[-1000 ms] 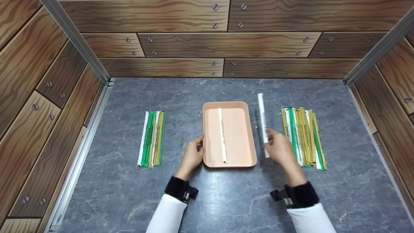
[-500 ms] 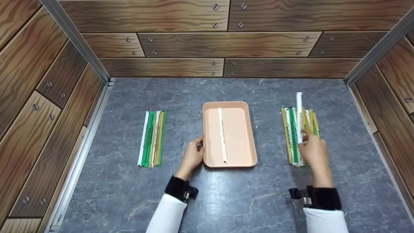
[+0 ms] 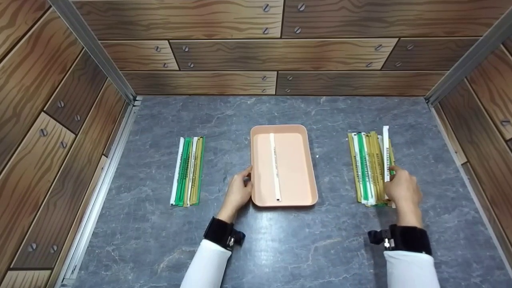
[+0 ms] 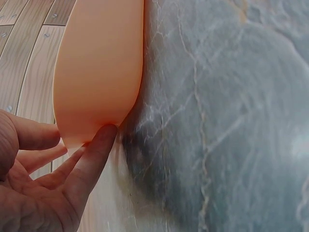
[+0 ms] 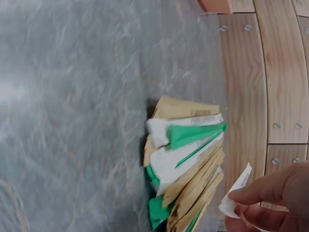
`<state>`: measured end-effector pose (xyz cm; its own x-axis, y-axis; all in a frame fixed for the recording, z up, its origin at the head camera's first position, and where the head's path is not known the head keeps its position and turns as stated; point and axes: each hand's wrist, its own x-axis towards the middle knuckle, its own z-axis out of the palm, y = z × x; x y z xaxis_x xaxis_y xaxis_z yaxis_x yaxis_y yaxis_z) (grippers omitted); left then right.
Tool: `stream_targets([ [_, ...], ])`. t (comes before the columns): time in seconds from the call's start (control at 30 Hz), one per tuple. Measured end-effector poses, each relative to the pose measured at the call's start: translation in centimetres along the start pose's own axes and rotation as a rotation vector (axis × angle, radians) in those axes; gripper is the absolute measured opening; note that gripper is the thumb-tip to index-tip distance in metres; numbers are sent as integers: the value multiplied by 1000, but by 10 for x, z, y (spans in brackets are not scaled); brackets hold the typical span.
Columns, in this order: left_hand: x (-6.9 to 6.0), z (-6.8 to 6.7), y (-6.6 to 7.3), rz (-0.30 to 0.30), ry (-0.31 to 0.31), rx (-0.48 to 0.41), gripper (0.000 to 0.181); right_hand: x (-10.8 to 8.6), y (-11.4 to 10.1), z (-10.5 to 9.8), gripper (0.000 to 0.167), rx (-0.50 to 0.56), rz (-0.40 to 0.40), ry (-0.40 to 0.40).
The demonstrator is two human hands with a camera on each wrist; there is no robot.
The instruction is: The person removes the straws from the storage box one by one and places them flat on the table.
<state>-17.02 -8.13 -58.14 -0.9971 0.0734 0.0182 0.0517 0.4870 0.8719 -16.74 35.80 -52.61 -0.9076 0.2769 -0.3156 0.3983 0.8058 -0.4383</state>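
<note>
In the head view, my right hand [image 3: 403, 192] pinches a white paper-wrapped straw [image 3: 386, 150] over the right side of the right bunch of wrapped straws [image 3: 365, 170]. The right wrist view shows this straw [image 5: 236, 191] between thumb and fingers, beside the fanned bunch [image 5: 188, 159]. My left hand [image 3: 238, 192] touches the left side of a peach tray [image 3: 294, 168]. In the left wrist view, its fingers [image 4: 99, 150] press the outer wall of the tray [image 4: 101, 72]. One white wrapped straw [image 3: 275, 168] lies lengthwise in the tray.
A second bunch of white, green and gold wrapped straws [image 3: 187, 172] lies on the left of the grey marbled table [image 3: 280, 252]. Wood-patterned walls [image 3: 276, 56] stand at the back and both sides.
My right hand has carried the white wrapped straw rightward from beside the tray to the right side of the right bunch, and lowered it. Left hand and tray have stayed put.
</note>
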Motion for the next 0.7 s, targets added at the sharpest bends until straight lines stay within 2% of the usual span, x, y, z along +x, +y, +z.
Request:
stream_targets([
  [0.2, 0, 0, 1, 1, 4, 8, 52, 5, 3, 0, 65, -33, 16, -55],
  [0.3, 0, 0, 0, 5, 8, 11, 52, 4, -2, 4, 61, -20, 1, -17],
  [0.37, 0, 1, 0, 7, 8, 8, 52, 3, -9, 7, 56, -9, -39, 20],
  [0.5, 0, 1, 0, 3, 5, -2, 52, -3, -30, 22, 49, 33, -194, 104],
  [0.6, 1, 1, 0, -9, 0, -10, 53, -8, -52, 39, 43, 76, -363, 166],
  [0.7, 1, 1, 1, -16, -3, -11, 53, -14, -77, 60, 37, 93, -522, 189],
])
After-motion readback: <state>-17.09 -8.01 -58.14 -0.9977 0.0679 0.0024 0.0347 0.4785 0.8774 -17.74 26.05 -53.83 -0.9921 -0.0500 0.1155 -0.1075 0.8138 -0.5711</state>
